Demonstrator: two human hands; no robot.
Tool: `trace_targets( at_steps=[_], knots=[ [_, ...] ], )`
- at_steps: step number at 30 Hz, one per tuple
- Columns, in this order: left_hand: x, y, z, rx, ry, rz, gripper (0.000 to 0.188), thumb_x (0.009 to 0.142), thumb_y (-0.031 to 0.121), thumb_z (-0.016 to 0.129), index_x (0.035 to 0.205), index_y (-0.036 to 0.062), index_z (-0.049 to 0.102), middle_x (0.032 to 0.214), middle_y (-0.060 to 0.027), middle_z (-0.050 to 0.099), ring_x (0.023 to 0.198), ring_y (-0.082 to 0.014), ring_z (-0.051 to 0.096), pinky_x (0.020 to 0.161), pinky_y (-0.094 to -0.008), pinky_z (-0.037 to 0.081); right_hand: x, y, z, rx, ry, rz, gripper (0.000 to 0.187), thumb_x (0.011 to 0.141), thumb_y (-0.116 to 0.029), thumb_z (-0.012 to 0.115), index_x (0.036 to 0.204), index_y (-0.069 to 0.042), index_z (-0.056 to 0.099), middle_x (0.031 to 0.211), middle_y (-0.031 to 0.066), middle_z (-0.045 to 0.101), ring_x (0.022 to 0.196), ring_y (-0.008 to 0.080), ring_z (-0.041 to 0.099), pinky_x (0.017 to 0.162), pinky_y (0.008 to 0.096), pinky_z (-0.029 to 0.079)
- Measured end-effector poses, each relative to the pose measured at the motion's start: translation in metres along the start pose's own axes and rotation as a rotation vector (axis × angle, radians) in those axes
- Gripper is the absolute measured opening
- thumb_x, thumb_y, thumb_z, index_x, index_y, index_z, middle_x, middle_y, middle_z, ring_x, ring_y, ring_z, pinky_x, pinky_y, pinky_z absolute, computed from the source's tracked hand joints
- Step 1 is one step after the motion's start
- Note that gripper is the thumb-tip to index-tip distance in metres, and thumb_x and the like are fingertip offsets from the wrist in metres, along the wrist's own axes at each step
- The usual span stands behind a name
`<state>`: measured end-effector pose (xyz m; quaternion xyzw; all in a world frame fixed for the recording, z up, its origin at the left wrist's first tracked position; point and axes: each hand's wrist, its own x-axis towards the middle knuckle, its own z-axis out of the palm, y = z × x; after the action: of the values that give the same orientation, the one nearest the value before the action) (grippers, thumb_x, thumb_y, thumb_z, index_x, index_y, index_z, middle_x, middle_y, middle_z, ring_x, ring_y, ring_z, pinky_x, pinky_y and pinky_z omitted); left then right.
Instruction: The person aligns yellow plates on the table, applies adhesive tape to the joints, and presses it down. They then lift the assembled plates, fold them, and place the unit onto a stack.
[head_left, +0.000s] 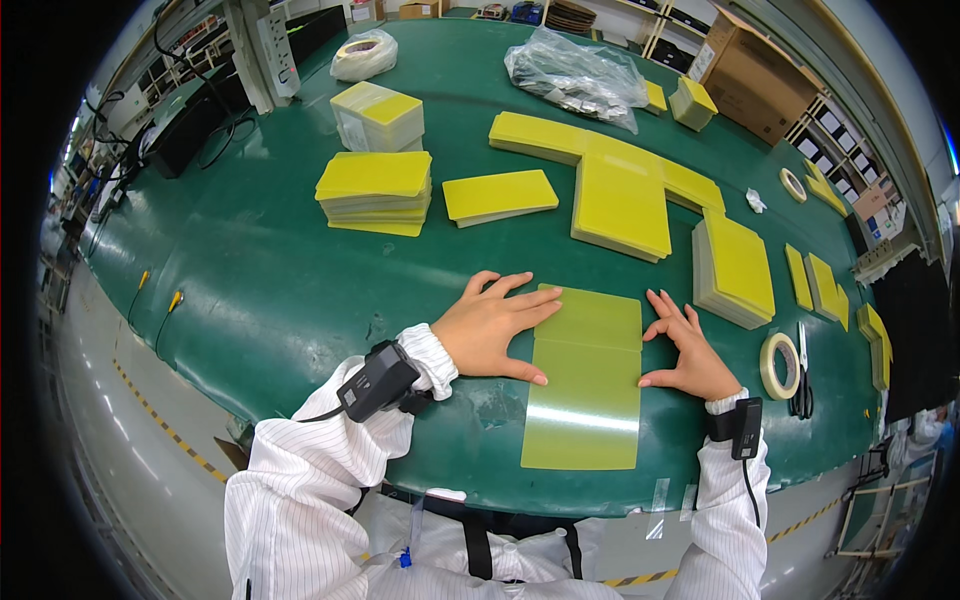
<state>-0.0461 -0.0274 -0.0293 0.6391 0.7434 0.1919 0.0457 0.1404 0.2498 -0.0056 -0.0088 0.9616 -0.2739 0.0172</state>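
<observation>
Two thin yellow-green sheets lie on the green table before me, a smaller upper sheet (603, 320) and a larger lower sheet (583, 395), meeting or slightly overlapping along a crosswise line. With fingers spread, my left hand (492, 328) rests at their left side; its fingertips touch the upper sheet and its thumb reaches the lower one's edge. My right hand (695, 352) is at the right side, fingers apart, thumb tip at the lower sheet's right edge and a fingertip beside the upper sheet. Neither hand grips anything.
Beyond my hands stand yellow sheet stacks (622, 207), with another stack (733, 265) to the right. A tape roll (780, 366) and scissors (802, 375) lie right of my right hand. Tape strips (658, 508) hang at the near table edge (480, 492). Farther back is a plastic bag (577, 72).
</observation>
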Motion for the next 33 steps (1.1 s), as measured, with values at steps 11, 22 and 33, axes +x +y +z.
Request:
trace_targets(
  at_steps=[11,22,33],
  knots=[
    [0.001,0.000,0.000,0.011,0.003,0.003,0.092,0.072,0.067,0.066,0.140,0.0100,0.043,0.149,-0.0051,0.038,0.136,-0.0354,0.032,0.110,-0.0521,0.019,0.000,0.000,0.000,0.016,-0.005,0.007,0.056,0.062,-0.036,0.086,0.100,-0.014,0.052,0.154,0.0146,0.027,0.145,0.0348,0.015,0.114,0.0562,0.007],
    [0.000,0.000,0.001,0.014,0.001,0.003,0.092,0.072,0.066,0.067,0.140,0.0094,0.044,0.150,-0.0046,0.037,0.136,-0.0351,0.032,0.109,-0.0515,0.020,-0.003,0.008,-0.001,0.052,-0.028,0.002,0.040,0.072,-0.031,0.080,0.096,-0.014,0.053,0.154,0.0135,0.027,0.145,0.0340,0.014,0.114,0.0546,0.003],
    [0.000,-0.001,0.002,0.025,-0.002,-0.003,0.092,0.073,0.067,0.065,0.140,0.0077,0.044,0.150,-0.0057,0.036,0.136,-0.0344,0.032,0.109,-0.0519,0.020,0.000,-0.013,-0.001,0.008,0.010,0.026,0.066,0.070,-0.039,0.080,0.123,-0.013,0.050,0.152,0.0138,0.031,0.145,0.0323,0.017,0.114,0.0569,0.006]
  ],
)
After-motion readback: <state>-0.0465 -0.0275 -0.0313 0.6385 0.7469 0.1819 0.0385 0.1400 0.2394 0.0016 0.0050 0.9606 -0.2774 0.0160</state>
